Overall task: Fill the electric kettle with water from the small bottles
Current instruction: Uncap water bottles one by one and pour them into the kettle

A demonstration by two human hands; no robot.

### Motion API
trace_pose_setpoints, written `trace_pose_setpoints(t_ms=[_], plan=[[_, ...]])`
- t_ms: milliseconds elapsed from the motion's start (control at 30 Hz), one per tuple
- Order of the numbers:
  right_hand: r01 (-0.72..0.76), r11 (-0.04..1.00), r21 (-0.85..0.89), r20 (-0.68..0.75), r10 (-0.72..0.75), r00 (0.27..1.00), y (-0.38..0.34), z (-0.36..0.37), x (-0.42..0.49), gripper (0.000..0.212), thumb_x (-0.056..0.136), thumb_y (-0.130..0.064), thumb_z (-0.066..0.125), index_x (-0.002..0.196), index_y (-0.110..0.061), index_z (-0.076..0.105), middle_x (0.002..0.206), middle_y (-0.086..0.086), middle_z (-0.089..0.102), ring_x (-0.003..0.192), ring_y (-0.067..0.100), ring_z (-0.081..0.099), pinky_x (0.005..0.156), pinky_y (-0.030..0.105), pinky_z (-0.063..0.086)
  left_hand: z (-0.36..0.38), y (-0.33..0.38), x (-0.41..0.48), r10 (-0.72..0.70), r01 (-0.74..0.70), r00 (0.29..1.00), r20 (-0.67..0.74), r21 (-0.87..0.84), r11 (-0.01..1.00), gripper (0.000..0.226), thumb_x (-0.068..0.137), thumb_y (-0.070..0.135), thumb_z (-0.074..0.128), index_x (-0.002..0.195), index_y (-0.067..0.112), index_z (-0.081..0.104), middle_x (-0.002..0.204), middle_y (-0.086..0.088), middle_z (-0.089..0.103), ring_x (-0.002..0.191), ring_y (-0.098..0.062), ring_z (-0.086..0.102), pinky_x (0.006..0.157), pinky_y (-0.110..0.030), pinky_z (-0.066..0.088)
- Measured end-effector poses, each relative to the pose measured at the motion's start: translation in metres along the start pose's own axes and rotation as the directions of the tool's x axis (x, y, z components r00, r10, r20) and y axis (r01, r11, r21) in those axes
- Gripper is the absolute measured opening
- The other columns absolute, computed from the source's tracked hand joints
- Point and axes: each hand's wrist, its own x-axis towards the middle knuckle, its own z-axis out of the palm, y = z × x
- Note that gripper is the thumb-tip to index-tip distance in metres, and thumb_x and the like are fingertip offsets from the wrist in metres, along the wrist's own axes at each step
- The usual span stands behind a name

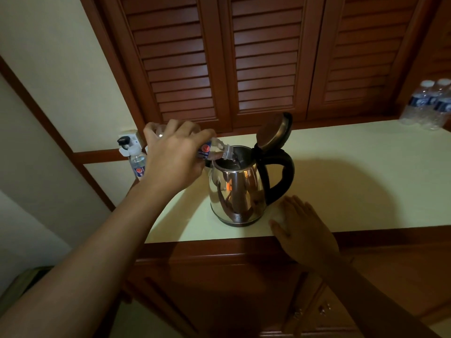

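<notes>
A stainless steel electric kettle [238, 191] with a black handle stands on the pale counter [353, 181], its lid [274, 130] hinged up and open. My left hand [174, 157] grips a small clear water bottle [214, 151] with a blue and red label. The bottle is tipped nearly level, its mouth over the kettle's opening. My right hand [305, 230] rests flat on the counter's front edge, just right of the kettle's base, fingers straight. A small pale patch shows under its thumb side; I cannot tell what it is. A second small bottle [138, 165] stands upright at the counter's left end.
Several larger capped water bottles [429, 103] stand at the far right of the counter. A wall socket with a plug [127, 142] sits at the left end. Louvred wooden doors [263, 59] rise behind the counter, and wooden cabinet fronts [244, 289] lie below it.
</notes>
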Motion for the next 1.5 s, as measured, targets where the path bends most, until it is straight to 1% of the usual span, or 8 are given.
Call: trace_pose_setpoints(t_ms=[100,300,700,933,1133,1233,1367,1500], plan=[[0.014,0.998,0.053,-0.032,-0.012,0.999,0.002,-0.001,0.0,0.063,0.098,-0.056,0.036,0.144,-0.012,0.043,0.154,0.007,0.043,0.149,0.023,0.028,0.123,0.042,0.022,-0.002,0.002,0.003,0.021,-0.021,1.0,0.001,0.022,1.0,0.06,0.08,0.027,0.081,0.136,0.033,0.06,0.134,-0.004,0.063,0.132,-0.035,0.048,0.105,-0.069,0.033],[0.027,0.993,0.116,-0.066,-0.019,0.998,0.001,-0.004,-0.002,0.049,0.101,-0.049,0.041,0.134,-0.014,0.05,0.143,0.005,0.054,0.144,0.023,0.036,0.121,0.042,0.027,0.0,0.004,0.006,0.071,-0.07,0.997,-0.034,0.036,0.997,0.063,0.074,0.013,0.081,0.132,0.031,0.063,0.135,-0.005,0.063,0.139,-0.038,0.043,0.108,-0.074,0.027],[0.044,0.99,0.133,-0.094,-0.032,0.995,-0.002,-0.008,-0.004,0.044,0.1,-0.05,0.038,0.125,-0.017,0.054,0.125,0.0,0.059,0.12,0.017,0.053,0.11,0.036,0.04,0.005,0.011,0.011,0.177,-0.17,0.982,-0.064,0.093,0.981,0.059,0.079,0.015,0.082,0.133,0.03,0.062,0.144,-0.008,0.058,0.148,-0.042,0.034,0.111,-0.082,0.018],[0.021,0.989,0.146,-0.075,-0.01,0.997,-0.003,-0.008,-0.005,0.048,0.102,-0.051,0.037,0.131,-0.016,0.051,0.133,0.003,0.058,0.13,0.019,0.048,0.114,0.042,0.037,0.002,0.015,0.013,0.244,-0.234,0.967,-0.067,0.128,0.964,0.058,0.082,0.014,0.073,0.137,0.028,0.061,0.148,-0.011,0.055,0.151,-0.043,0.03,0.114,-0.081,0.011],[-0.004,0.978,0.207,-0.092,0.023,0.995,-0.001,-0.007,-0.007,0.053,0.1,-0.055,0.035,0.133,-0.017,0.053,0.135,0.002,0.058,0.129,0.02,0.05,0.11,0.043,0.042,-0.003,0.015,0.012,0.216,-0.204,0.975,-0.058,0.165,0.965,0.06,0.082,0.016,0.076,0.138,0.03,0.06,0.146,-0.01,0.057,0.146,-0.043,0.036,0.112,-0.081,0.016],[0.012,0.968,0.251,-0.14,0.024,0.99,-0.004,-0.011,-0.012,0.05,0.1,-0.05,0.04,0.129,-0.014,0.058,0.126,0.004,0.063,0.118,0.021,0.056,0.105,0.037,0.045,-0.008,0.01,0.005,0.131,-0.122,0.99,-0.046,0.155,0.98,0.06,0.083,0.027,0.065,0.142,0.03,0.057,0.141,-0.009,0.061,0.138,-0.042,0.044,0.109,-0.076,0.026],[0.015,0.931,0.365,-0.117,0.029,0.993,-0.003,-0.019,-0.014,0.057,0.099,-0.055,0.038,0.135,-0.016,0.057,0.127,0.001,0.06,0.119,0.02,0.053,0.099,0.032,0.042,-0.01,0.003,-0.022,-0.005,0.006,0.997,-0.071,0.007,1.0,0.067,0.086,0.04,0.072,0.149,0.03,0.052,0.135,-0.004,0.065,0.126,-0.035,0.05,0.099,-0.06,0.038],[0.058,0.884,0.463,-0.164,0.021,0.986,-0.011,-0.046,-0.015,0.038,0.099,-0.045,0.053,0.13,-0.024,0.057,0.116,-0.015,0.054,0.112,0.01,0.05,0.093,0.024,0.039,-0.017,0.022,-0.067,-0.162,0.185,0.983,0.091,-0.438,0.88,0.065,0.08,0.057,0.068,0.138,0.037,0.049,0.123,0.001,0.063,0.118,-0.023,0.055,0.096,-0.05,0.047]])
